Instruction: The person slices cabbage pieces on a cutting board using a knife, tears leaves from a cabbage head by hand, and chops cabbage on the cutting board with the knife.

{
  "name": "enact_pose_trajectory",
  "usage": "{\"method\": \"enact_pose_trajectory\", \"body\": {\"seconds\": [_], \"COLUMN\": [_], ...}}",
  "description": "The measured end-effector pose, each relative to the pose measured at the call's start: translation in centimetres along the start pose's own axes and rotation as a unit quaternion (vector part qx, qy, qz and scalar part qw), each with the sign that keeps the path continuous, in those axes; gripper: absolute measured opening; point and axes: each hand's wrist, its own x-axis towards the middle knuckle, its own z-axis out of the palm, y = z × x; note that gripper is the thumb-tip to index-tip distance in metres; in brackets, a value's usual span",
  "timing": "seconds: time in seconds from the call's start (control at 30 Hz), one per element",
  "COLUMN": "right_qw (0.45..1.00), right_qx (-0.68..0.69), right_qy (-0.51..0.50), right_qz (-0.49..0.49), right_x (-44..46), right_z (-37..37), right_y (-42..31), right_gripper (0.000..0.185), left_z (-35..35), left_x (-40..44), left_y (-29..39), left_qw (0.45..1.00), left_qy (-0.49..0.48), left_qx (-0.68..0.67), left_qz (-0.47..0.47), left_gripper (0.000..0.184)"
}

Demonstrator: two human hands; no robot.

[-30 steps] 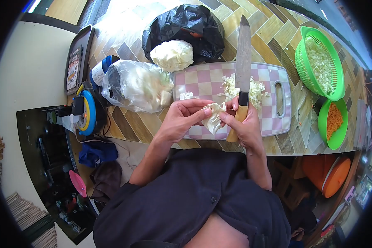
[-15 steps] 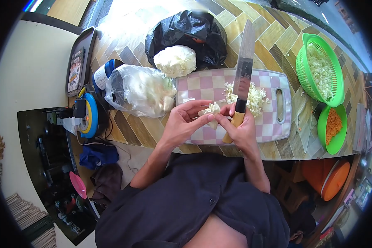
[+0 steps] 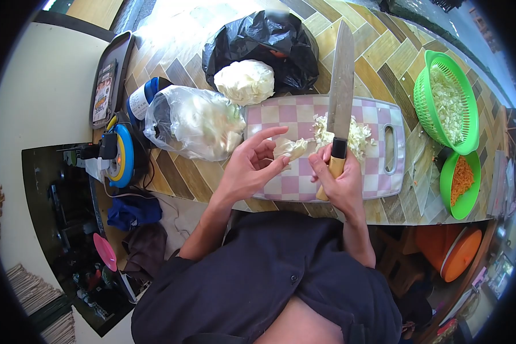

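Note:
My left hand [image 3: 253, 163] holds a small piece of pale cabbage [image 3: 290, 149] between thumb and fingers, with the index finger lifted away from it. My right hand [image 3: 339, 179] is closed around the wooden handle of a large knife [image 3: 341, 80], whose blade points up and away from me. Both hands are over the near part of a pink-and-white checkered cutting board [image 3: 368, 186]. Beyond the knife handle, chopped cabbage [image 3: 358, 136] lies on the board, partly hidden by the blade.
A whole cabbage [image 3: 245, 82] sits before a black plastic bag [image 3: 295, 49]. Left of the board is a clear bag [image 3: 198, 129] of pale vegetables. At right stand a green colander [image 3: 423, 106] of shredded cabbage and a green bowl [image 3: 469, 200] with orange shreds.
My hands have moved apart. The right hand with the knife has shifted slightly right, off the cabbage piece, which stays in my left hand. My left index finger has lifted.

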Motion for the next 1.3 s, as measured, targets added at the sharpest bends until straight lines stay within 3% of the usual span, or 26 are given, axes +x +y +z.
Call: {"method": "enact_pose_trajectory", "body": {"seconds": [0.17, 0.27, 0.47, 0.57, 0.67, 0.8, 1.0, 1.3], "right_qw": [0.992, 0.97, 0.942, 0.938, 0.906, 0.931, 0.904, 0.886], "right_qx": [-0.114, -0.237, -0.324, -0.342, -0.423, -0.357, -0.421, -0.448], "right_qy": [-0.009, -0.041, -0.039, -0.03, -0.014, -0.008, -0.073, -0.108], "right_qz": [0.055, 0.044, 0.081, 0.051, 0.02, 0.076, -0.008, 0.048], "right_x": [-2.1, -3.6, -7.1, -8.4, -10.0, -11.7, -12.5, -13.0], "right_z": [-2.4, -4.3, -4.6, -5.5, -6.4, -6.5, -6.7, -6.1], "right_y": [-2.5, -2.8, -5.1, -4.5, -4.3, -6.7, -5.8, -6.3], "right_gripper": [0.027, 0.037, 0.031, 0.035, 0.038, 0.042, 0.059, 0.06], "left_z": [0.6, 0.9, 0.1, 0.7, 1.8, 1.8, 2.0, 2.2], "left_x": [-0.5, -0.6, 0.6, 1.4, 1.8, 1.1, -0.3, -0.9], "left_y": [2.3, 4.6, 2.6, 1.5, 0.9, 0.7, -1.3, -3.7], "left_qw": [0.984, 0.932, 0.825, 0.813, 0.793, 0.788, 0.771, 0.756], "left_qy": [0.011, -0.043, -0.136, -0.115, 0.012, 0.044, 0.053, 0.109], "left_qx": [0.177, 0.359, 0.54, 0.554, 0.557, 0.568, 0.594, 0.592], "left_qz": [-0.017, -0.028, 0.097, 0.137, 0.245, 0.234, 0.223, 0.259], "left_gripper": [0.061, 0.057, 0.039, 0.029, 0.023, 0.022, 0.022, 0.019]}}
